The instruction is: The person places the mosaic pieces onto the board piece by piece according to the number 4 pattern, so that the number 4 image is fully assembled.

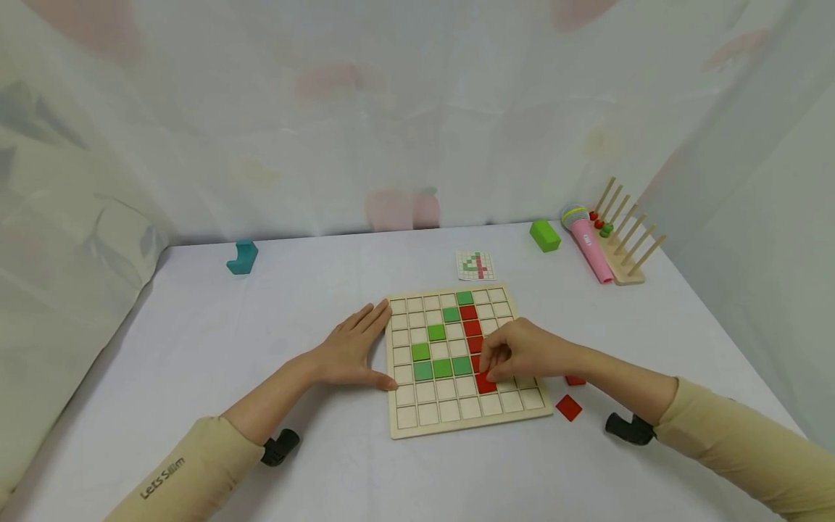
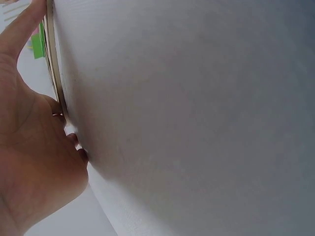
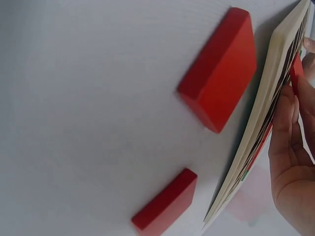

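A square wooden grid board (image 1: pixel 438 391) lies on the table, with several green tiles (image 1: pixel 442 367) in a diagonal and a row, and a column of red tiles (image 1: pixel 472 328). At its left edge my left hand (image 1: pixel 349 351) rests with fingers spread, thumb and fingertips at the rim. My right hand (image 1: pixel 525 348) is over the lower end of the red column, pinching a red tile (image 3: pixel 296 73) between thumb and fingers; that tile stands slightly tilted above the board in the right wrist view. Two loose red tiles (image 3: pixel 224 73) lie beside the board's right edge.
Behind the board lies a small pattern card (image 1: pixel 475 265). Further right are a green block (image 1: pixel 545 235), a pink toy microphone (image 1: pixel 592 250) and a wooden peg stand (image 1: pixel 629 272) with small red and green beads. A teal curved block (image 1: pixel 243 257) sits at the back left.
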Tool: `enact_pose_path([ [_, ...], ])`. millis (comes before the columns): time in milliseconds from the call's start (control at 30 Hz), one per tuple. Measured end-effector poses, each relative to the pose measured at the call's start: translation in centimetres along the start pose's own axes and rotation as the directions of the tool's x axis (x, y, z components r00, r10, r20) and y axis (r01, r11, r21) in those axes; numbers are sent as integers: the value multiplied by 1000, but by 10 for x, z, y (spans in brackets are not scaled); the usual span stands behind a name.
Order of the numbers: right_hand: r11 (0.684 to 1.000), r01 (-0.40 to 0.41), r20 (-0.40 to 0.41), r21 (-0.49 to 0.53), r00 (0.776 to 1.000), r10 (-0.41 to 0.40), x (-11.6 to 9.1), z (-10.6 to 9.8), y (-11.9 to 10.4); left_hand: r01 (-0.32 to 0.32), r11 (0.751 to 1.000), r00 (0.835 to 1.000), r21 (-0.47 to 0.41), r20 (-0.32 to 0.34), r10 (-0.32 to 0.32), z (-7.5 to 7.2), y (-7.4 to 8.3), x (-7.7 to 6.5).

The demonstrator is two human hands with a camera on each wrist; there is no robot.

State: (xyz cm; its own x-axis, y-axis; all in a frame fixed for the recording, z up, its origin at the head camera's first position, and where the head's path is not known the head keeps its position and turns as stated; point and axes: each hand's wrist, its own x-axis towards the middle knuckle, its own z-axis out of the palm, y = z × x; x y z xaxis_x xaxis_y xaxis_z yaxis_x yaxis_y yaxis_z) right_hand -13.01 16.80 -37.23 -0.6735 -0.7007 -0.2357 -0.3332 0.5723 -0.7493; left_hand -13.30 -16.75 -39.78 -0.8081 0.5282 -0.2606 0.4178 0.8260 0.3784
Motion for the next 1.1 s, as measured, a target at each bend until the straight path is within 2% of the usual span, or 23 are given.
enact_pose_path([
  [467,997,34,-24,-74,999,-36,2,3,-1,4,1000,1000,-6,-2,-4,0,1,-2],
  [733,997,30,-22,-69,999,-32,1,2,1,-1,1000,1000,0,-5,1,0,1,-1],
  [900,996,37,-39,-76,998,-40,-5,-8,5,-8,1000,1000,1,-10,8,0,0,-1],
  [1100,995,5,-99,-104,995,-16,-19,-32,14,-1,1000,1000,-3,-4,1,0,1,0],
])
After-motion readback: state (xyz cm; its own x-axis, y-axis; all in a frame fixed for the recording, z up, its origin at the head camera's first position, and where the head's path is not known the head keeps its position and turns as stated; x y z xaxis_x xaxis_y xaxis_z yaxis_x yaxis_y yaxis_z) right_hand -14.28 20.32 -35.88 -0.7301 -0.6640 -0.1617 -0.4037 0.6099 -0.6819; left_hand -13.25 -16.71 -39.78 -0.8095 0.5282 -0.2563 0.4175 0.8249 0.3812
